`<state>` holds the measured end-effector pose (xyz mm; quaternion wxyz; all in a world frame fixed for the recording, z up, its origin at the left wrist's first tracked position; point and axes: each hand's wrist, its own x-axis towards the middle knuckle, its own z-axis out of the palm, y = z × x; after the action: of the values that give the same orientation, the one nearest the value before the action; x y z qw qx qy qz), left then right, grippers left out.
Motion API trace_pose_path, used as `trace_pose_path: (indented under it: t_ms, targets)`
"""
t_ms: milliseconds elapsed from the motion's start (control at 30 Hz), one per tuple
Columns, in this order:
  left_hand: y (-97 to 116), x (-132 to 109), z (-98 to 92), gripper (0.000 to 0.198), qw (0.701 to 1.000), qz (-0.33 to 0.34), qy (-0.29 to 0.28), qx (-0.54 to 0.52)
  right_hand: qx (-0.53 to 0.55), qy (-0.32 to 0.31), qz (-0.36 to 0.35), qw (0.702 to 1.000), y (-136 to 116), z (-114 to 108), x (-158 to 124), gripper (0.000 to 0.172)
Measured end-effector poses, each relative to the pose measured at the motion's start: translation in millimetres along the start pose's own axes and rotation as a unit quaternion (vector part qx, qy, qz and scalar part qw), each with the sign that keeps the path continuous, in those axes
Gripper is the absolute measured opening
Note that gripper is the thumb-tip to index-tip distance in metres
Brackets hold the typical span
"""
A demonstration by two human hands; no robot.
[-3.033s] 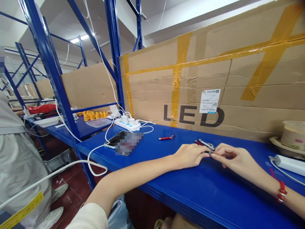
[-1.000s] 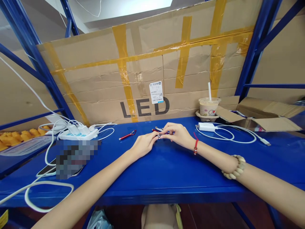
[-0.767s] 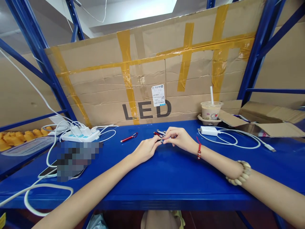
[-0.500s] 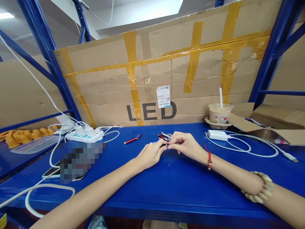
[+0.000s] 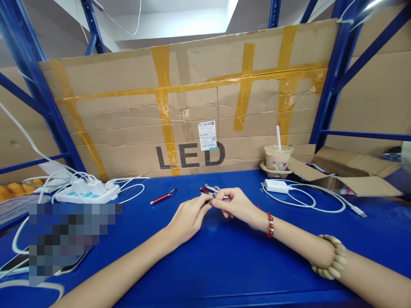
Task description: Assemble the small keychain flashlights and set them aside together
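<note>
On the blue tabletop [image 5: 221,261], my left hand [image 5: 188,218] and my right hand [image 5: 236,205] meet fingertip to fingertip. Both are closed in a pinch around something small and dark, mostly covered by the fingers. Just behind the fingertips lies a small pile of slim metal tubes, a silver one [image 5: 211,187] and a red one [image 5: 203,190] among them. Left of the pile, a slim red tube [image 5: 162,198] with a silver end and a red clip loop lies apart. My right wrist wears a red beaded cord, with a pale bead bracelet farther up.
A white power strip [image 5: 86,193] with plugs and cables stands at left, near a pixelated patch over dark devices. At right are a white charger [image 5: 276,186] with its cable, a drink cup [image 5: 278,158] with straw, and an open carton [image 5: 349,171]. Taped cardboard [image 5: 135,128] stands behind.
The camera view has turned to the right, so the scene sits farther left. Both hands still pinch together; the blue piece that showed by the left fingers is now hidden.
</note>
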<state>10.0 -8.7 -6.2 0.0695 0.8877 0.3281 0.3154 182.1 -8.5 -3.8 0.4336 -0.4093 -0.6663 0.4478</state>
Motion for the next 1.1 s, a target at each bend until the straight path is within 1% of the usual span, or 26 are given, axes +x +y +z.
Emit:
trace_pose_path:
  t_ms: [133,233,300,467,567,700,833,933,1100]
  targets:
    - [0,2,0.6,0.022,0.999,0.031,0.008,0.011,0.026,-0.002,0.017,1.000,-3,0,-2,0.044]
    - [-2,2,2.5,0.025,0.998,0.049,0.019,0.019,0.034,-0.004,0.020,0.999,-2,0,-2,0.044]
    - [-4,2,3.9,0.024,0.998,0.052,0.027,0.027,0.033,-0.005,0.020,0.999,0,-1,-2,0.043]
    - [-7,2,6.7,0.023,0.998,0.024,0.020,0.062,0.009,-0.003,0.021,1.000,7,-1,0,0.041]
    - [-7,3,7.6,0.023,0.998,0.000,0.011,0.059,-0.008,0.002,0.022,1.000,7,0,0,0.040]
    - [-6,5,5.9,0.022,0.999,-0.028,-0.005,0.031,-0.054,0.011,-0.014,0.998,7,-1,0,0.037]
    - [-7,5,2.4,0.021,0.999,-0.046,-0.004,0.024,-0.098,0.043,-0.071,0.992,6,-6,2,0.029]
    - [-9,6,1.2,0.021,0.998,-0.059,-0.008,0.038,-0.099,0.047,-0.110,0.988,9,-9,4,0.030]
    - [-10,6,2.1,0.021,0.997,-0.058,-0.028,0.041,-0.087,0.033,-0.150,0.984,16,-11,7,0.026]
